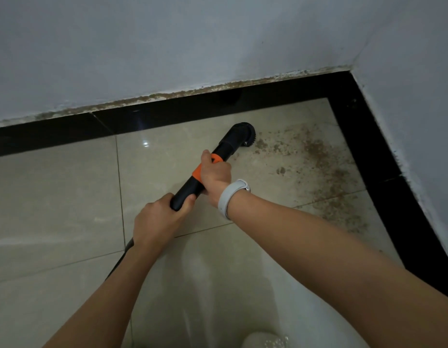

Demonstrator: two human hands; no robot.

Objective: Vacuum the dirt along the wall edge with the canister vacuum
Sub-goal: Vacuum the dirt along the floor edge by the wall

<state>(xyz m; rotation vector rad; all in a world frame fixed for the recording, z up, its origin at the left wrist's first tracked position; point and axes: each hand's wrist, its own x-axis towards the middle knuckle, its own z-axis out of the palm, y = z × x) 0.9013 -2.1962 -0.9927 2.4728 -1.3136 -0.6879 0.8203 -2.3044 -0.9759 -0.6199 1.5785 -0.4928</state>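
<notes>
A black vacuum wand point(224, 149) with an orange collar point(198, 172) slants up to the right across the beige floor tiles. Its round brush head point(245, 133) sits on the floor just left of a spread of brown dirt point(315, 167). My right hand point(215, 175) grips the wand at the orange collar. My left hand point(156, 219) holds the wand's lower black end, thumb wrapped over it. The hose point(122, 257) runs down behind my left forearm and is mostly hidden. The canister is out of view.
A black skirting band point(167, 114) lines the back wall and meets another point(383, 172) along the right wall in a corner at upper right. Crumbly brown grime tops the back skirting point(217, 87). A white band point(229, 197) circles my right wrist.
</notes>
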